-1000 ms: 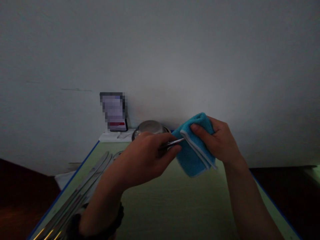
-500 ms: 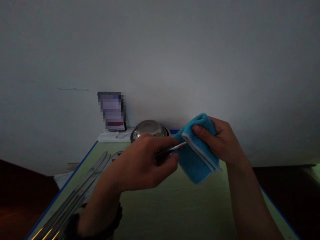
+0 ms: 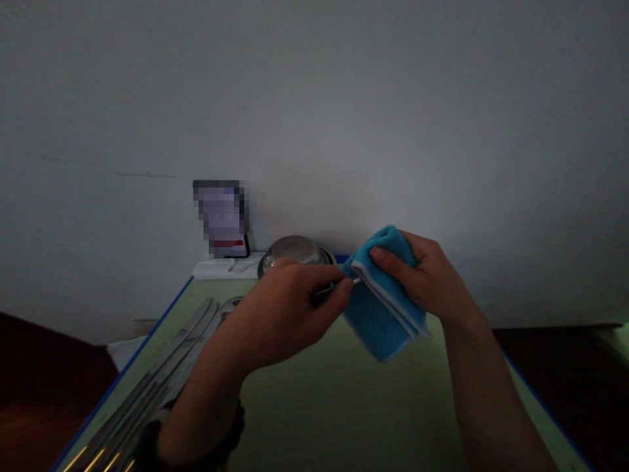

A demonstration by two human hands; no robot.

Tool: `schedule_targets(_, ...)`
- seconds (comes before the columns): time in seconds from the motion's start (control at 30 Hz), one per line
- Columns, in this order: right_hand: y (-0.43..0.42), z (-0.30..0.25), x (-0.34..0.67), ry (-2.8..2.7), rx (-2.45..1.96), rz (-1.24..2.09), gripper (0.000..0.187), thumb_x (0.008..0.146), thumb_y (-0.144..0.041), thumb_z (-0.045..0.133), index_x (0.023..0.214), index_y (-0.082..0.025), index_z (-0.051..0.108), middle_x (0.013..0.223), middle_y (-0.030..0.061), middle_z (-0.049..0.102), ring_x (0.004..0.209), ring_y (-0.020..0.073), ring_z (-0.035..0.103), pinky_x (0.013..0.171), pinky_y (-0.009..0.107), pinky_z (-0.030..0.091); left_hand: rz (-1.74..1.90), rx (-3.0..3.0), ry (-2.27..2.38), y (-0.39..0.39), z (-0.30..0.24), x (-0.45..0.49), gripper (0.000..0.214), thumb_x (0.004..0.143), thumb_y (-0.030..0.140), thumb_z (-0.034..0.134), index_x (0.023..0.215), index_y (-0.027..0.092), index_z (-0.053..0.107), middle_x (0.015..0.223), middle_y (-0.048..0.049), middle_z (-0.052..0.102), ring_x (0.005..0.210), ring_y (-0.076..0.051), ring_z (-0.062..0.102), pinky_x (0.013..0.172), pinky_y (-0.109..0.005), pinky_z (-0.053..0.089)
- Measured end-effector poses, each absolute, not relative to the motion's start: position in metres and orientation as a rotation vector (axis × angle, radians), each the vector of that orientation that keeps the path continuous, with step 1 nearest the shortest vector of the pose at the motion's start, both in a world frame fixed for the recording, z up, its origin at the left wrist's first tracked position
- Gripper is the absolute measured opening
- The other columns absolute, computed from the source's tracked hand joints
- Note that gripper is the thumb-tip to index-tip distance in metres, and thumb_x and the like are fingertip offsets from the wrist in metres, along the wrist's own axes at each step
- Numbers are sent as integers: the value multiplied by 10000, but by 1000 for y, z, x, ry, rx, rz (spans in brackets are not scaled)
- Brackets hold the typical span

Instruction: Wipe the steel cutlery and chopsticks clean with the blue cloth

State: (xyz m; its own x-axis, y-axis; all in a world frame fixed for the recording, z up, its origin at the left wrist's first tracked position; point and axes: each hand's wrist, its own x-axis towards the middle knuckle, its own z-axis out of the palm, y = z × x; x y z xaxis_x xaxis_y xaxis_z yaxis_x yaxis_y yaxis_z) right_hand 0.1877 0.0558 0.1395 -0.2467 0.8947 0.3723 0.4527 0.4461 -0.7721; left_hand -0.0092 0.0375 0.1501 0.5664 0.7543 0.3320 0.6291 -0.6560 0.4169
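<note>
Head view: grips blue cloth (image 3: 378, 316) in right hand (image 3: 432, 275), clamped with thumb against near side, hiding most fingers behind. Note cloth in front of chest, folded over at top, pale along edges, hanging to a loose lower corner. Pinches slim utensil (image 3: 357, 280) in left hand (image 3: 280, 314), closed between thumb and forefinger, showing only a short bright length meeting cloth at fold. Cannot tell kind of utensil, nor whether tip sits inside fold. Holds both over green table (image 3: 344, 406). Wears dark bracelet (image 3: 230, 432) on left arm. Beyond left hand, by wall (image 3: 314, 118), see metal bowl (image 3: 295, 249), partly hidden. Left of bowl, find upright device (image 3: 223, 216) with blurred-out screen, standing at white strip (image 3: 216, 269). Along left side of table, note cutlery (image 3: 183, 337), laid roughly parallel to blue edge (image 3: 118, 379), with yellow glints at near ends.
</note>
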Motion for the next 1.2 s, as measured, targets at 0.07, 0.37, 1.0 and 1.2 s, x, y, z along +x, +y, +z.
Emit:
schedule_targets(0.07, 56, 140, 187, -1868, -1139, 659, 287, 800, -433, 521, 664, -181, 491, 584, -44, 473, 528, 68, 435, 482, 190, 365, 717, 2546, 1150, 37, 150, -9, 304, 878, 296, 427, 633, 159, 544, 455, 75, 382, 395, -42, 353, 431, -194, 229)
schedule_targets(0.37, 55, 141, 188, -1876, -1153, 636, 286, 795, -436, 530, 667, -182, 501, 577, -52, 481, 520, 59, 433, 479, 180, 370, 754, 2553, 1135, 37, 149, -9, 302, 873, 284, 433, 625, 153, 547, 454, 76, 382, 391, -41, 354, 428, -194, 232)
schedule_targets(1.0, 55, 141, 188, -1894, -1160, 626, 280, 791, -444, 533, 700, -179, 524, 598, -42, 509, 536, 68, 456, 498, 194, 379, 749, 2559, 1150, 38, 149, -9, 306, 873, 293, 434, 621, 155, 540, 454, 77, 381, 393, -41, 356, 426, -194, 234)
schedule_targets(1.2, 54, 142, 189, -1892, -1167, 617, 282, 790, -443, 535, 696, -177, 522, 594, -42, 504, 531, 68, 450, 493, 193, 378, 744, 2559, 1159, 38, 149, -9, 312, 876, 300, 426, 630, 154, 550, 456, 76, 381, 396, -42, 364, 428, -194, 239)
